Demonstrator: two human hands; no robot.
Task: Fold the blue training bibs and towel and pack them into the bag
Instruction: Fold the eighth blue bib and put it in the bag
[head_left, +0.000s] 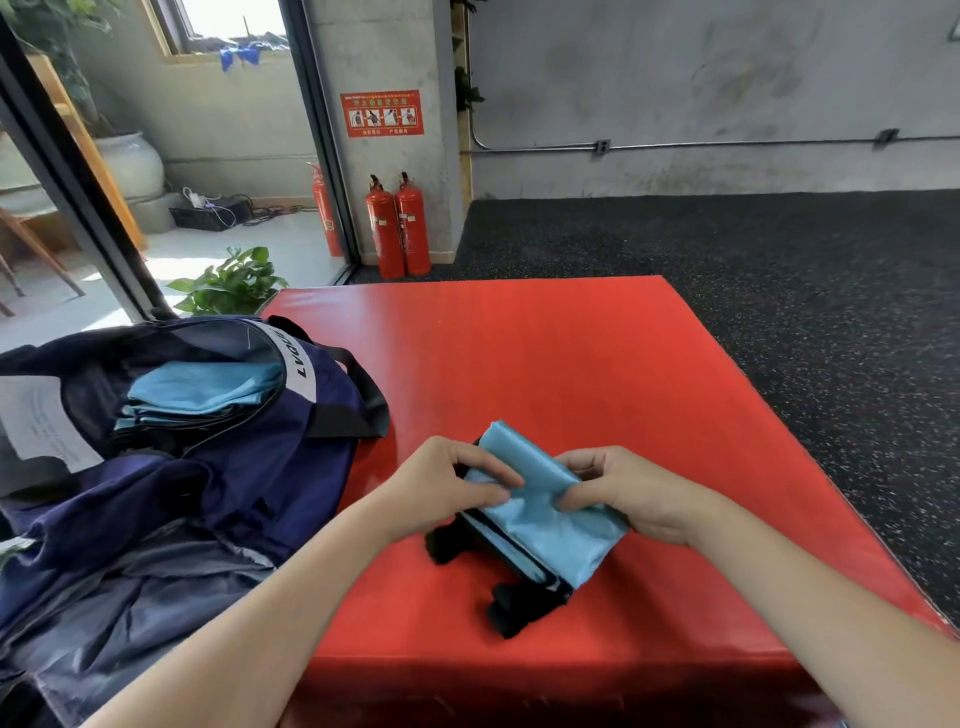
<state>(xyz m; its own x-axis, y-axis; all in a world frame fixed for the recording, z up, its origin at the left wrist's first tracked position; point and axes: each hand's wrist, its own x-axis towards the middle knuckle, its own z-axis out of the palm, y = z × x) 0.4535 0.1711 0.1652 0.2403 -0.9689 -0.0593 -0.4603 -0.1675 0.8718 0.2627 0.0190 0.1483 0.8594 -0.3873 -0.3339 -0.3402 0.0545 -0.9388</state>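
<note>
Both hands' grip (left (448, 480), right (626, 493)) pinched tight around folded blue bib (550, 525).

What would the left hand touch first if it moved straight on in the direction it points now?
Most likely the right hand: the left hand points right across the blue bib that both pinch, though depth is unclear.

Looks like a gym or training room.
Speckled rubber floor (753, 270), red padded mat (519, 353), bare concrete wall (701, 78), fire extinguishers (397, 228) in the corner.
</note>
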